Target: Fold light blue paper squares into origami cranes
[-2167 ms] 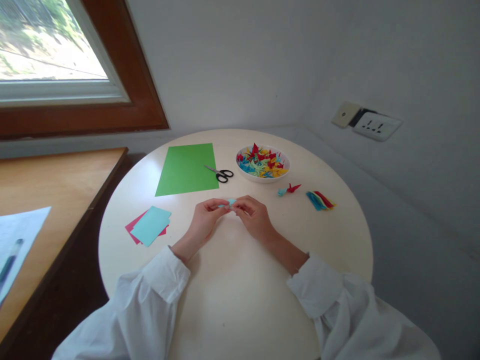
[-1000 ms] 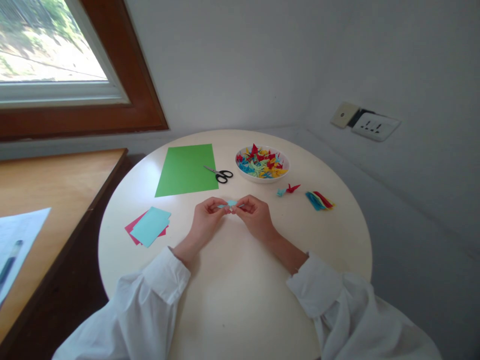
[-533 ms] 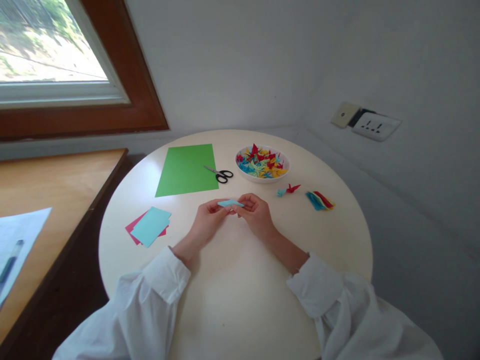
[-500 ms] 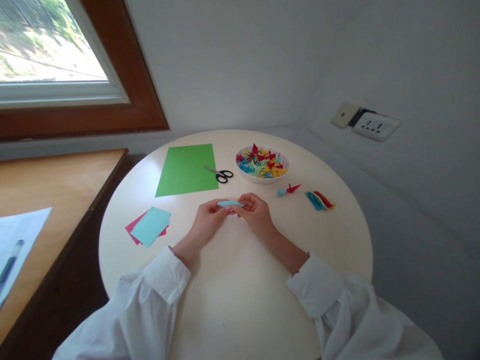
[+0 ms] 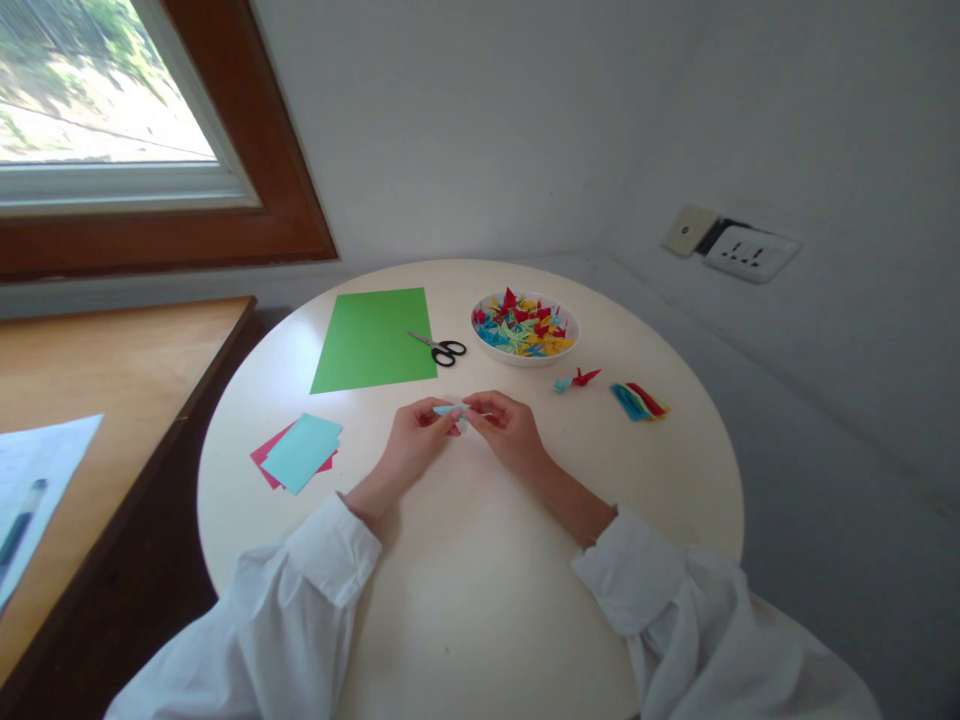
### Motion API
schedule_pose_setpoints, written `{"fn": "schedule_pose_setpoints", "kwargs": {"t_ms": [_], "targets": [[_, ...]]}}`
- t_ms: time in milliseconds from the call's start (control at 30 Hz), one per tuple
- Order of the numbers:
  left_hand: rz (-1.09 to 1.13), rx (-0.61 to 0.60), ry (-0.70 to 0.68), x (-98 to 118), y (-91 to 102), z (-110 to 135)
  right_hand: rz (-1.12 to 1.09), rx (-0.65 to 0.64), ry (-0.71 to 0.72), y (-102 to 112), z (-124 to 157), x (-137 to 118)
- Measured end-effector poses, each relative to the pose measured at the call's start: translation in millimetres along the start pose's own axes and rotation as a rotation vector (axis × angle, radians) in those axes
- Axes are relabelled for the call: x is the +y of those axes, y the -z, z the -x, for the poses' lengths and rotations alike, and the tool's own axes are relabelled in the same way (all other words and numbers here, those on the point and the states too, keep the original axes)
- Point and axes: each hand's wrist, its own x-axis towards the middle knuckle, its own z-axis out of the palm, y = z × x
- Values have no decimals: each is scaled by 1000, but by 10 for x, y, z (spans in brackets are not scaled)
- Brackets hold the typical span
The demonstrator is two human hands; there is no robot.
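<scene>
A small folded piece of light blue paper (image 5: 448,409) is held between my two hands over the middle of the round white table (image 5: 480,600). My left hand (image 5: 417,430) pinches its left end between thumb and fingers. On the other end, the thumb and fingertips of my right hand (image 5: 508,425) are closed, covering part of the paper. Left of my hands lie light blue paper sheets (image 5: 303,452) over red ones (image 5: 270,457). Beyond my right hand, a red paper crane (image 5: 586,377) and a small light blue folded piece (image 5: 562,385) rest on the table.
A white bowl (image 5: 525,361) full of colourful paper cranes stands at the back. Black-handled scissors (image 5: 445,352) overlap a green sheet (image 5: 375,340). Several folded coloured strips (image 5: 639,401) lie at right. A wooden desk (image 5: 142,370) adjoins on the left, below a window.
My right hand has shifted slightly left, toward my left hand. Less of the light blue folded paper shows between the fingers. Everything else on the table stays put.
</scene>
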Motion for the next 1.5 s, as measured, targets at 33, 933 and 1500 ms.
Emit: {"fn": "schedule_pose_setpoints", "kwargs": {"t_ms": [33, 933, 1500], "targets": [[-2, -9, -3, -10, 6, -5, -4, -4, 8, 2, 2, 2], [282, -58, 97, 13, -9, 5, -93, -4, -52, -51, 47, 2], [222, -91, 44, 31, 28, -11, 48, -106, 174, -5, 33, 70]]}}
